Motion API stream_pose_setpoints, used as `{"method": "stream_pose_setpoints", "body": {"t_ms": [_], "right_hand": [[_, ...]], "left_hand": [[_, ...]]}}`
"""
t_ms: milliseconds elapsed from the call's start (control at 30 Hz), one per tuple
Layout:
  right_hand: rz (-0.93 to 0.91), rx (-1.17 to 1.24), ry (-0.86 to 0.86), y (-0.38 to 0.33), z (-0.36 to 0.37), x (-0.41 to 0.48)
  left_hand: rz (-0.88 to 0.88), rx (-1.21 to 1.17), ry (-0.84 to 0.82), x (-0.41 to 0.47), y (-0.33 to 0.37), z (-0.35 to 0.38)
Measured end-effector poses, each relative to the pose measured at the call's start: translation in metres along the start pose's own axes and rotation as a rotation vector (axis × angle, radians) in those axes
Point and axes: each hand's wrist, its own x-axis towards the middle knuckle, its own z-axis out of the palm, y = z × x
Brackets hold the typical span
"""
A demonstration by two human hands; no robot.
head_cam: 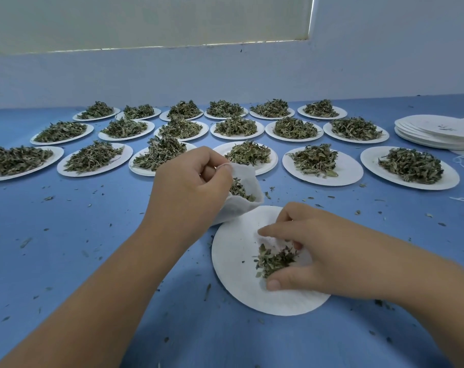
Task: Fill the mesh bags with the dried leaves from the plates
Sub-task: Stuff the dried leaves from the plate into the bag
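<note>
Progress: judging from the spread, the work is early to midway; a stack of emptied plates (435, 134) sits at the far right edge of the blue table (66, 261), while three rows of full plates (322, 166) wait behind the hands, each heaped with dried leaves; no finished bags are in view.

Plate in hand: the near plate (241, 274) is almost bare; only a small clump of leaves (274, 258) is left on its right half, so I judge one or two more pinches would clear it.

Bag: the white mesh bag (245, 192) stands just behind the near plate, its lower edge touching the rim; its mouth faces right and up, with some leaves already inside; how full it is I cannot tell.

Left hand (191, 187): fingers curled, pinching the upper edge of the bag and holding the mouth wide.

Right hand (310, 253): low over the near plate; thumb and fingers bent around the last clump, gathering it; the clump lies directly under the fingertips and looks on the plate.

Distance to go: the bag mouth is near, up and to the left of the clump.

Loose bits: crumbs lie scattered over the table around both hands.
</note>
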Motion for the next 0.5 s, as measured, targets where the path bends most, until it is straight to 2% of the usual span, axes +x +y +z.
{"method": "stream_pose_setpoints", "body": {"t_ms": [200, 500], "right_hand": [[-0.06, -0.002, -0.033, -0.009, 0.005, 0.004], [-0.082, -0.007, 0.023, -0.015, 0.004, 0.003]], "left_hand": [[-0.003, 0.005, -0.006, 0.0, 0.0, 0.001], [0.0, 0.002, -0.019, -0.001, -0.001, 0.002]]}}
